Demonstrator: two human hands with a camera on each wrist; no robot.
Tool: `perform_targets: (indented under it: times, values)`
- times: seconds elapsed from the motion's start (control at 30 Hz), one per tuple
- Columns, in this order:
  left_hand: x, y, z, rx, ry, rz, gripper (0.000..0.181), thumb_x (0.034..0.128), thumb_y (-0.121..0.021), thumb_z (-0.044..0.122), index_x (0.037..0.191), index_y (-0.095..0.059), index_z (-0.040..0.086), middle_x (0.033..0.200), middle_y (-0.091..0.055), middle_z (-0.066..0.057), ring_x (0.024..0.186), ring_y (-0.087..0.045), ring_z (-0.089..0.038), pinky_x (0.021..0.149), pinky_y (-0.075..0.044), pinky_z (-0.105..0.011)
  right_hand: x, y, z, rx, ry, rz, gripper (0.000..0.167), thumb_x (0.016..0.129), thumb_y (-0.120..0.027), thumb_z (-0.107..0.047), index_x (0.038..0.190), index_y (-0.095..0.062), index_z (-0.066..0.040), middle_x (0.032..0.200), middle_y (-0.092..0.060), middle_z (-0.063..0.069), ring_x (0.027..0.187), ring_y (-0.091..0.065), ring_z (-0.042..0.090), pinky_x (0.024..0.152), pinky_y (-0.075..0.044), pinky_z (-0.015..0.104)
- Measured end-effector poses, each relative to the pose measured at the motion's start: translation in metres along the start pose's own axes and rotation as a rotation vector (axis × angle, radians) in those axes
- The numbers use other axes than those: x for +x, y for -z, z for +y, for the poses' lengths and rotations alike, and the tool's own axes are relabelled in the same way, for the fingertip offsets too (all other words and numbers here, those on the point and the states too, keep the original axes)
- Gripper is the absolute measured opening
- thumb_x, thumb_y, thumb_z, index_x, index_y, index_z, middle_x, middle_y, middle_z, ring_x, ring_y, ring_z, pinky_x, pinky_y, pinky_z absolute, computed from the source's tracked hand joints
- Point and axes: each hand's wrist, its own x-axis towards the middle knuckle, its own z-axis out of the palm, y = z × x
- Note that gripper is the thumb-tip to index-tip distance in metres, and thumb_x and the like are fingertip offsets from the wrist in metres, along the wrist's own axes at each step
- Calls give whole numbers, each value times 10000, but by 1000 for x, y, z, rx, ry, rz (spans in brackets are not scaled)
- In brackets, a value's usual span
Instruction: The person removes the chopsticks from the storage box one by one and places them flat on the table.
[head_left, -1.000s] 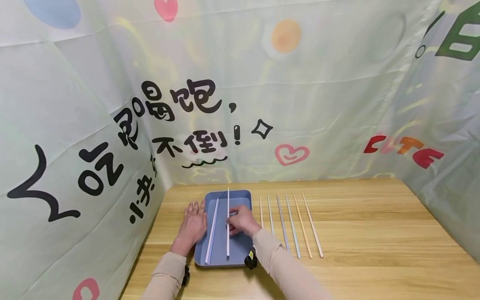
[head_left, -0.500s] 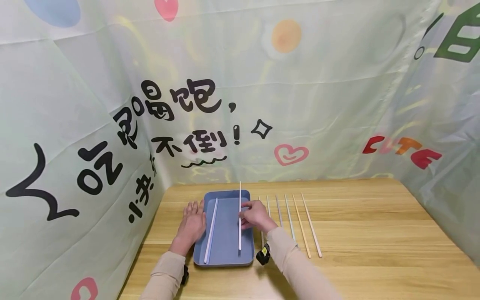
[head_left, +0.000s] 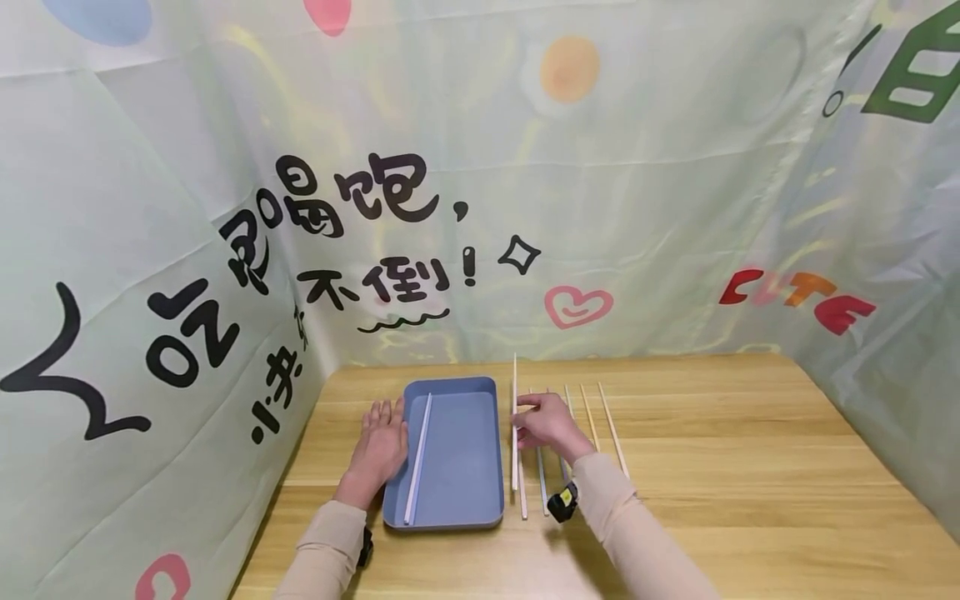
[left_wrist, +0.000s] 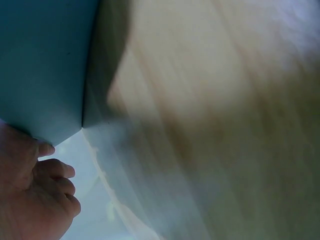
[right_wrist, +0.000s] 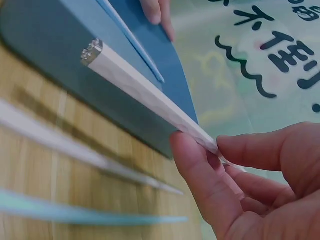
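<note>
My right hand (head_left: 553, 423) pinches a white chopstick (head_left: 515, 458) between thumb and fingers, just beyond the right rim of a blue-grey tray (head_left: 461, 467). In the right wrist view, the held chopstick (right_wrist: 142, 92) has a silvery, beaded thick end and looks raised above the table. My left hand (head_left: 380, 443) lies on the tray's left rim with its fingers extended. Inside the tray, toward its left side, lie pale chopsticks (head_left: 417, 460) close together; how many is hard to tell. The left wrist view has the tray's outer wall (left_wrist: 45, 65) beside that hand.
Several chopsticks lie in a row right of the tray, among them a pinkish one (head_left: 523, 500), a light blue one (head_left: 542, 487) and a yellow one (head_left: 589, 414). My right forearm covers part of them. Printed cloth (head_left: 660, 208) hangs round the wooden table (head_left: 750, 467).
My right hand has carried the white chopstick rightward, from above the tray to beyond its right rim. The left hand stays at the left rim.
</note>
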Motion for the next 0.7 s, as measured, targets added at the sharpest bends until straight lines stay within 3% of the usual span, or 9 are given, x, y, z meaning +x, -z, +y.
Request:
perform_targets:
  times: [0.3,0.5,0.7]
  values:
    - [0,2,-1,3,0,-10,564,1123,-394,195,1627,-316,-44,1625,-340,-384,1543,-278,-567,1269,-242,-669,-4,35,8,-22,-19,29,535,976,-648,29,1480,-498,127,1038,-723,306,699,-733,211,675,-664,379]
    - [0,2,0,4,-10,15,546,1119,-412,184,1605,-357,-58,1605,-372,-390,1526,-310,-573,1256,-260,-680,-4,55,9,-25,-22,37,547,985,-640,21,1491,-474,146,968,-733,233,695,-713,171,688,-663,367]
    - [0,0,-2,10,-10,3,560,1122,-397,193,1623,-324,-47,1621,-351,-384,1537,-292,-568,1266,-245,-673,-10,75,14,-44,-27,54,540,988,-630,30,1480,-462,178,1035,-735,298,740,-742,220,699,-664,366]
